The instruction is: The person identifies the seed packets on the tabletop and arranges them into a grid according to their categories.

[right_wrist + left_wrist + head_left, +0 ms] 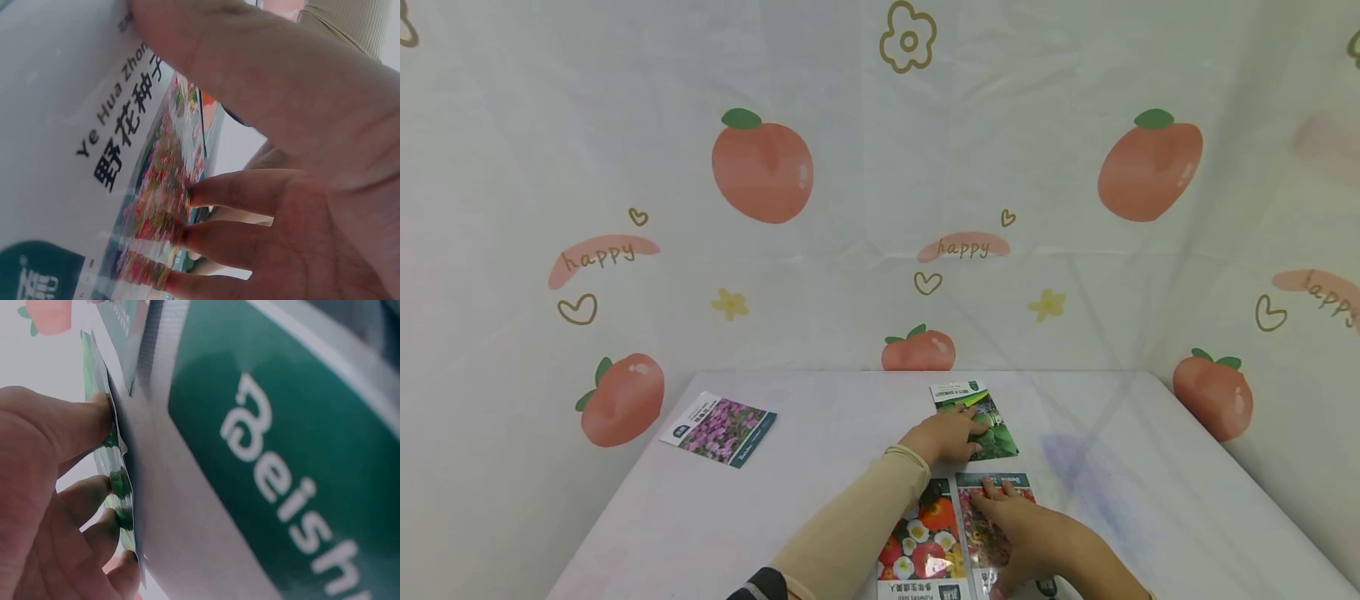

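My left hand rests on a green seed packet at the back of the table, fingers spread. In the left wrist view, the thumb and fingertips touch the face of that packet, seen nearly edge-on. Closer in, my right hand lies over a wildflower seed packet with small red and pink blooms. The right wrist view shows its fingertips on the printed picture and its thumb across the white lettered end. Just left of it lies a packet with big red and orange flowers, partly covered by the left forearm.
A packet with purple flowers lies at an angle on the far left of the white table. Behind the table hangs a white curtain printed with peaches. A bluish stain marks the cloth at right.
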A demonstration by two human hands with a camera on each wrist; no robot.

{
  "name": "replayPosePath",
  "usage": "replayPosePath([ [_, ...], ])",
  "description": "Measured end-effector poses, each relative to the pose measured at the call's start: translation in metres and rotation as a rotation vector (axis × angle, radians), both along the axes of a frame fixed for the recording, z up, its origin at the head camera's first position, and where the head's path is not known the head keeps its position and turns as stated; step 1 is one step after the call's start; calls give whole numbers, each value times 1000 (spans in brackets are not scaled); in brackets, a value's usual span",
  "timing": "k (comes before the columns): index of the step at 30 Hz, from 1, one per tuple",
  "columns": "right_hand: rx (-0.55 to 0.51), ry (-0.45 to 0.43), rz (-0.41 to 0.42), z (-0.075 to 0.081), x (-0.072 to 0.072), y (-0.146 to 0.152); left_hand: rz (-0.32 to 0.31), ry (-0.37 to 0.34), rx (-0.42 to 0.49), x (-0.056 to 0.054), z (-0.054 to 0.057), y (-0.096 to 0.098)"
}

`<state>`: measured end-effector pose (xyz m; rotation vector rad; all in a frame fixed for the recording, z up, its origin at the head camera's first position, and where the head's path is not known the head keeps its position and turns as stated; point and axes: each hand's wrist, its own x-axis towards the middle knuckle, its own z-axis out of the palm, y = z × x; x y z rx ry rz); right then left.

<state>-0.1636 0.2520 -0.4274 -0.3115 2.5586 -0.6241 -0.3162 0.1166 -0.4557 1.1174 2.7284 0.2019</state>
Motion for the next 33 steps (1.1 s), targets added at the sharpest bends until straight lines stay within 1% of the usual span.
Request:
replayPosePath([
  [10,6,-8,-9,-1,-1,-1,-14,-5,-12,1,2,1],
  [16,12,-7,-16,-1,-1,-1,-20,-3,-19,3,6,0],
  [19,10,-9,-17,0,-1,-1,-22,-15,-11,4,7,-1],
  [26,6,3,6,-1,0,1,-52,-26,-3,2,5,-2],
  [33,12,11,11,-1,1,1,-53,-9,11,1,3,-1],
])
